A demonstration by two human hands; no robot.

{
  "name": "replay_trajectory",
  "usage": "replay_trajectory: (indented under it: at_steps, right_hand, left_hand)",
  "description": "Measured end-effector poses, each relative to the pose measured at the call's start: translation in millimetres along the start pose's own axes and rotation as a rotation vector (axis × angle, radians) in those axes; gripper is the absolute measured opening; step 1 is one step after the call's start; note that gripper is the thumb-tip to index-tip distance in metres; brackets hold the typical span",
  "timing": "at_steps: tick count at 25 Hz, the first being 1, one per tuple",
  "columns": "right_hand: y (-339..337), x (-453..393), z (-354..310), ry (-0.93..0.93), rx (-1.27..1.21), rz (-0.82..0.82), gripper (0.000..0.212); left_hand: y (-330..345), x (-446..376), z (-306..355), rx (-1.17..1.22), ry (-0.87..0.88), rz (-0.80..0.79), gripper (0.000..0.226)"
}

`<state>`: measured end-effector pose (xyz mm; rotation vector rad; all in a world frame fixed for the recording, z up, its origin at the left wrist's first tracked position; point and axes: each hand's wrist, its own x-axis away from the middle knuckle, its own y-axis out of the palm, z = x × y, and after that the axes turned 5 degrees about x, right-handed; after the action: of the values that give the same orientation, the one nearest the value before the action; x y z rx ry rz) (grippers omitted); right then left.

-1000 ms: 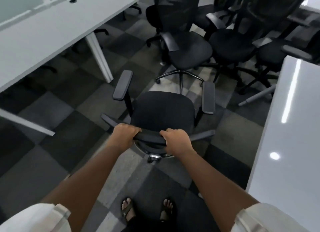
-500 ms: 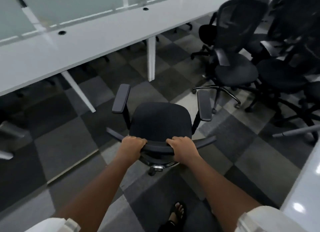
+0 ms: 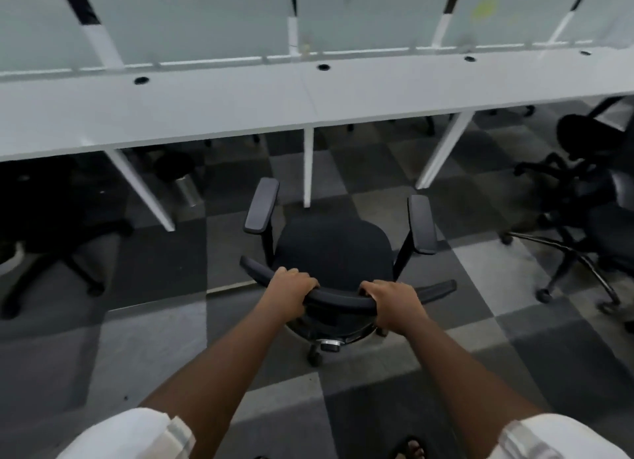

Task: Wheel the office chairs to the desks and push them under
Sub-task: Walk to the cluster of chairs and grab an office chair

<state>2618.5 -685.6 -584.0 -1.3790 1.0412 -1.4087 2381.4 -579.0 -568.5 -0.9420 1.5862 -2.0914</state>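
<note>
Both hands are curled tight over the curved top rail of a black fabric-seated office chair point(image 3: 334, 249) with padded armrests — the left hand point(image 3: 290, 292) near the rail's left bend, the right hand point(image 3: 394, 304) toward its right. The chair stands on the grey chequered carpet point(image 3: 463, 373), facing the long white counter point(image 3: 308, 95) but well short of it, its seat roughly in line with the upright white leg point(image 3: 307, 167). That leg is the likely trouble: pushed straight ahead, the seat or an armrest would probably strike it, so the chair looks to need steering into a bay on either side. The armrests may also catch the counter's edge if they sit too high. No containers are visible.
</note>
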Motion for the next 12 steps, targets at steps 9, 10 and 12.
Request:
replay_trajectory:
  at_steps: [9,10,12]
  right_hand:
    - [-36.7,-112.0,-85.4,-0.142,0.134,-0.112,0.053]
    - [-40.2,-125.5,-88.9,-0.15,0.15,-0.111,0.054]
    - [-44.3,-155.0,-93.3,-0.155,0.167,-0.091,0.057]
  left_hand:
    - [4.8,41.4,-117.4,0.152,-0.221,-0.045,0.053]
    - [4.7,39.0,-126.4,0.162,-0.237,-0.031,0.053]
    - [3.0,29.6,-146.3,0.165,-0.263,-0.012,0.053]
